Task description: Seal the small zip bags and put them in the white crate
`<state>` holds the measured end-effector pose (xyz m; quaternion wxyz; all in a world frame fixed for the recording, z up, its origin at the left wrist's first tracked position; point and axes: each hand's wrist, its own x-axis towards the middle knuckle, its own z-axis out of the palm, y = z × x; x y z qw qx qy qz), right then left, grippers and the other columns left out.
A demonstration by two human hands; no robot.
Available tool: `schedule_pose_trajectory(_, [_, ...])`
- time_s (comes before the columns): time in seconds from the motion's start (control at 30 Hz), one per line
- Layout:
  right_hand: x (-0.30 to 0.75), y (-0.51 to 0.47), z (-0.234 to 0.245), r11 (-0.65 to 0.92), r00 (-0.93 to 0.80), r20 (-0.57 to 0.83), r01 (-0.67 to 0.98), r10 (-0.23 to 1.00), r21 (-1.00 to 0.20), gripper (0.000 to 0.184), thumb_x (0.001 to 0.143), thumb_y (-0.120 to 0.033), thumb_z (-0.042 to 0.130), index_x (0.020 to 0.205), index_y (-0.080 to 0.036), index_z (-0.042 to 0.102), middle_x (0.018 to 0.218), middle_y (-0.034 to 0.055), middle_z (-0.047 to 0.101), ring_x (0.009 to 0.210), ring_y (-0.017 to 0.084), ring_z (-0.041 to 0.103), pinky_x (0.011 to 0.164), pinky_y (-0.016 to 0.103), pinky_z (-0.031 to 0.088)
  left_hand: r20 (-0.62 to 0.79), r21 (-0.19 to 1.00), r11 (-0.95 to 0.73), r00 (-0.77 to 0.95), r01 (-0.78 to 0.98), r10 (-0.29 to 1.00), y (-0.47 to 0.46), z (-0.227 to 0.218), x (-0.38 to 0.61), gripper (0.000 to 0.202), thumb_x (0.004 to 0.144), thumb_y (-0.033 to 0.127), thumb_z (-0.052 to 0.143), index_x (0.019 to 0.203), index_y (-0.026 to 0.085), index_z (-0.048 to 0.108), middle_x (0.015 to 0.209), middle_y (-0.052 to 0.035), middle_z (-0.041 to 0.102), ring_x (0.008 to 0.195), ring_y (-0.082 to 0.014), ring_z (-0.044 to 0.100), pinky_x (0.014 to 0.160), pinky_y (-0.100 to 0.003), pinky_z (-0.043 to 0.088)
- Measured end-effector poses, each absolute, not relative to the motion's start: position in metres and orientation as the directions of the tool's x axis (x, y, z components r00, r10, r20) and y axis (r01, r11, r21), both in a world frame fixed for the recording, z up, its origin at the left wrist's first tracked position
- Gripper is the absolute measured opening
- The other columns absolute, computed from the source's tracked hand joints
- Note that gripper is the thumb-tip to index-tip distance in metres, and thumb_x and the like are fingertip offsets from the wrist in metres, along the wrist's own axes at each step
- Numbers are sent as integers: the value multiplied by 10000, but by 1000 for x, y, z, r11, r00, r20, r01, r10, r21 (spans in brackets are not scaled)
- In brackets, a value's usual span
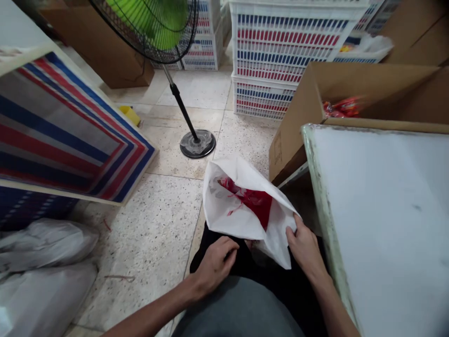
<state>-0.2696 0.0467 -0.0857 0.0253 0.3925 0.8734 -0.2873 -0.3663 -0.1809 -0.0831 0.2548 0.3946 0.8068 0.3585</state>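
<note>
A white plastic bag point(231, 210) with a red print or red contents showing inside its mouth rests on my lap. My right hand point(304, 245) pinches the bag's right edge and holds it open. My left hand point(214, 263) lies curled on my dark trousers just below the bag's lower left corner; its fingertips are bent under and I cannot see whether they hold the bag.
A white tabletop point(386, 224) stands at the right, with an open cardboard box point(315, 103) holding red packets behind it. A standing fan point(196, 142) is on the terrazzo floor ahead. Stacked white crates point(280, 51) are at the back; white sacks point(45, 271) lie at the left.
</note>
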Motion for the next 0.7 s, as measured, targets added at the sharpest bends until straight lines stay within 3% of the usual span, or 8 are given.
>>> schedule_pose_trajectory(0.1, [-269,47,-85,556,-732,-248,656,635,-511,494,804,-197,320,1271,-64,411,894,125,662,823,199,628,751,272,452,26,733,473,-716,488,698,-180,-75,-383,197,854,210,432,990,200,574,1063,-78,546,999,-181,522,867,-331,442])
schedule_pose_trajectory(0.17, [-269,45,-84,573,-755,-246,631,608,-523,490,811,-195,306,1269,-49,401,943,144,658,870,203,627,768,267,454,110,657,571,-812,493,573,-186,-73,-406,251,847,275,459,1066,207,561,1243,-110,440,1184,-244,396,965,-433,371])
schedule_pose_trajectory(0.27, [-268,41,-84,573,-766,-259,621,589,-535,489,826,-200,281,1275,-32,379,976,161,652,895,201,626,794,268,453,7,630,705,-911,324,413,-193,-78,-439,371,836,368,464,1163,203,517,1363,-136,313,1297,-311,236,953,-503,361])
schedule_pose_trajectory(0.33, [-266,39,-88,567,-768,-268,619,581,-543,492,830,-198,272,1286,-37,368,984,156,653,896,186,628,797,256,456,-132,699,694,-923,172,362,-192,-82,-450,434,829,402,458,1207,190,481,1342,-145,351,1265,-316,308,893,-469,422])
schedule_pose_trajectory(0.43, [-262,38,-101,547,-769,-276,614,576,-569,504,822,-188,277,1308,-79,355,938,113,674,824,149,646,750,213,474,-261,813,582,-878,24,401,-180,-83,-454,524,830,396,450,1305,194,358,1218,-125,490,982,-232,568,782,-373,493])
schedule_pose_trajectory(0.53, [-263,40,-113,569,-766,-277,624,580,-536,484,788,-206,331,1247,-107,449,924,112,683,818,173,656,723,226,489,-213,837,542,-867,76,451,-168,-80,-456,650,832,352,463,1394,237,157,1066,-76,576,774,-177,608,751,-357,498])
schedule_pose_trajectory(0.7, [-302,49,-109,650,-742,-384,668,549,-362,394,749,-265,380,1072,-168,583,701,98,680,637,228,660,588,281,487,-82,762,576,-838,296,539,-173,-93,-472,698,792,136,414,1414,233,112,1139,-84,566,1015,-223,546,880,-386,439])
